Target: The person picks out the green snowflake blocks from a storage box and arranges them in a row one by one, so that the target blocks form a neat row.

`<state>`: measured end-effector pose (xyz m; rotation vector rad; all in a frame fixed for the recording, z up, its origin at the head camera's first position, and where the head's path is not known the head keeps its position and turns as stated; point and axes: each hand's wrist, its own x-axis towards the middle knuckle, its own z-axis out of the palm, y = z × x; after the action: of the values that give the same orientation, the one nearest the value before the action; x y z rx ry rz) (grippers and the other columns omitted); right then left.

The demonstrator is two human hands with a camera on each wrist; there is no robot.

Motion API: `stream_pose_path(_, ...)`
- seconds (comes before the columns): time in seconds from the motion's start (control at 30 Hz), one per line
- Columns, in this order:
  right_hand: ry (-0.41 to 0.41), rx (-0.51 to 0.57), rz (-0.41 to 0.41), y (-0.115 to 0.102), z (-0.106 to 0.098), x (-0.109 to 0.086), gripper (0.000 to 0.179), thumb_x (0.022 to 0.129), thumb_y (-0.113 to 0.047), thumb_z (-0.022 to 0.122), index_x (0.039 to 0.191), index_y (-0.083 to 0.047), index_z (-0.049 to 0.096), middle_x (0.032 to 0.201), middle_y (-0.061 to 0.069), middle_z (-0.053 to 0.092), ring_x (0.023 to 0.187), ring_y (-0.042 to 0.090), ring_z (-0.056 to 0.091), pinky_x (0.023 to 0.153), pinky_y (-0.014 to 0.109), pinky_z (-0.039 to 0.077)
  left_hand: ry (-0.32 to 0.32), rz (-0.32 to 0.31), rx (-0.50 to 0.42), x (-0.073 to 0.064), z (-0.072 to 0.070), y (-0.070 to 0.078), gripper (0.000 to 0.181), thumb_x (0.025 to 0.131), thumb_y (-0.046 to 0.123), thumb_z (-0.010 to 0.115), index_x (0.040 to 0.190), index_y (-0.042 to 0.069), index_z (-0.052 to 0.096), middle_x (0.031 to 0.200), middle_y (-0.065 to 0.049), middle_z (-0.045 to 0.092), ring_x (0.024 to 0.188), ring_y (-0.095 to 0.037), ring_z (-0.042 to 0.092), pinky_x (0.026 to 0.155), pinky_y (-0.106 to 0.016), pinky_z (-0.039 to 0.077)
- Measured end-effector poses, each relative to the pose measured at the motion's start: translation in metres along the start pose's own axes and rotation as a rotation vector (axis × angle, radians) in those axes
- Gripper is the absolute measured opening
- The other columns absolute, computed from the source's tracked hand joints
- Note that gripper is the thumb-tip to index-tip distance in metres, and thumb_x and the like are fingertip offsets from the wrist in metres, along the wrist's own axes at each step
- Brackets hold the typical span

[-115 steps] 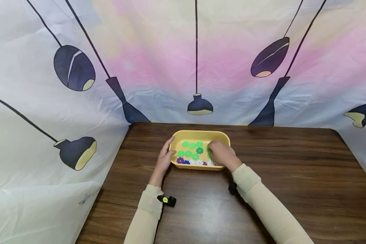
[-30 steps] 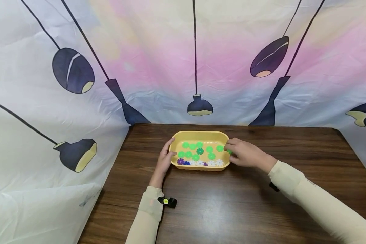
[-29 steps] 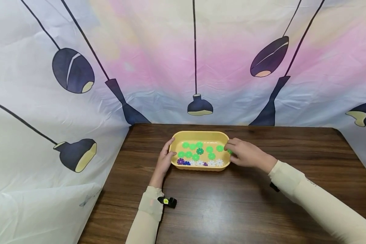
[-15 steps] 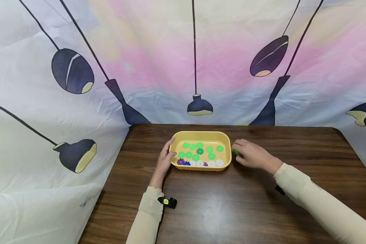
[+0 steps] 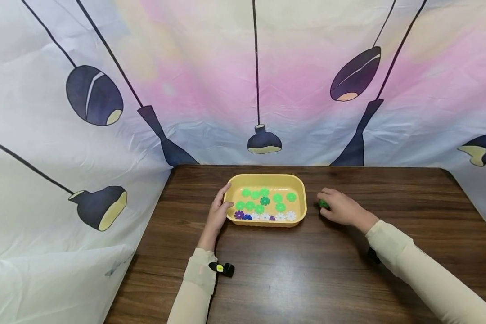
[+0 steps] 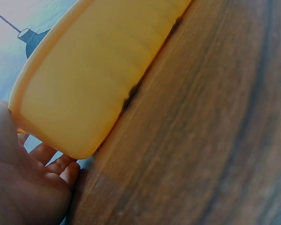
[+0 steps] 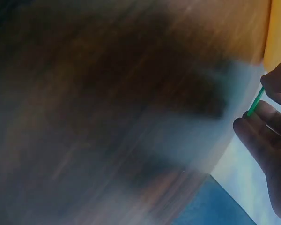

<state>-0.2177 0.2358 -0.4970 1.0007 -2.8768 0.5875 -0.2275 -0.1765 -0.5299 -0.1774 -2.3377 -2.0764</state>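
Observation:
A yellow plastic basin [image 5: 267, 222] stands on the table, and my left hand [image 5: 218, 209] grips its left end. The thumb lies over the rim and the fingers lie along the outside wall. In the left wrist view those fingers [image 6: 61, 164] show behind the basin's end. To the right of the basin, my right hand [image 5: 340, 208] pinches a green flower-shaped plastic disc [image 5: 323, 204] between thumb and fingers. The right wrist view shows this disc [image 7: 256, 101] edge-on. Inside the basin lie light green discs [image 5: 280, 207] and one darker green disc [image 5: 265, 201].
White discs [image 5: 290, 216], purple discs [image 5: 239, 214] and a blue disc [image 5: 247, 217] lie along the basin's near side. The brown wooden table [image 5: 275, 270] backs onto a hanging cloth [image 5: 299, 90] printed with lamps.
My right hand was inside the basin, then at its right rim with the green disc. It has since carried the disc rightward, away from the basin. My left hand stays on the basin.

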Motion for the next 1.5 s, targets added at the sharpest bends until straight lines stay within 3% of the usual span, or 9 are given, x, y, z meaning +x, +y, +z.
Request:
stream_pose_path(0.37,-0.003,-0.091,0.021,0.004,0.01,-0.002,0.018,0.091,-0.004,0.077,0.108,-0.001,0.072,0.095,0.007,0.06,0.079,0.019,0.058,0.069,0.039,0.053,0.001,-0.002,0.008,-0.001,0.0,0.0,0.065,0.097,-0.004,0.05,0.161,0.007,0.043,0.17,-0.014,0.033,0.158,-0.031,0.024,0.122,-0.051,0.027)
stream_pose_path(0.73,-0.003,-0.181,0.034,-0.005,0.007,-0.001,0.025,0.097,-0.013,0.073,0.118,0.0,0.073,0.112,0.015,0.065,0.105,0.036,0.063,0.084,0.052,0.056,-0.004,0.003,-0.01,0.001,0.0,0.001,0.066,0.097,-0.005,0.05,0.161,0.005,0.042,0.17,-0.015,0.031,0.158,-0.032,0.023,0.123,-0.052,0.026)
stream_pose_path(1.0,0.033,-0.203,0.041,-0.018,-0.009,0.005,0.035,0.101,-0.02,0.069,0.129,-0.001,0.071,0.132,0.021,0.064,0.126,0.044,0.058,0.103,0.068,0.044,-0.002,0.005,-0.015,0.0,0.0,0.001,0.065,0.098,-0.005,0.05,0.161,0.006,0.042,0.171,-0.014,0.031,0.159,-0.031,0.022,0.123,-0.052,0.025)
stream_pose_path(1.33,0.143,-0.208,-0.059,-0.038,-0.024,0.022,0.03,0.096,-0.017,0.073,0.122,-0.003,0.074,0.124,0.018,0.067,0.119,0.041,0.061,0.101,0.066,0.045,-0.006,0.0,-0.011,0.0,0.0,0.002,0.065,0.098,-0.006,0.049,0.161,0.007,0.042,0.171,-0.013,0.03,0.159,-0.031,0.021,0.123,-0.052,0.026)
stream_pose_path(1.5,0.154,-0.221,-0.105,-0.049,-0.028,0.033,0.03,0.095,-0.015,0.073,0.121,-0.001,0.074,0.121,0.018,0.067,0.116,0.041,0.062,0.098,0.063,0.047,-0.009,0.006,-0.011,-0.001,0.0,0.001,0.065,0.098,-0.005,0.048,0.162,0.007,0.042,0.171,-0.013,0.03,0.16,-0.031,0.02,0.123,-0.052,0.025)
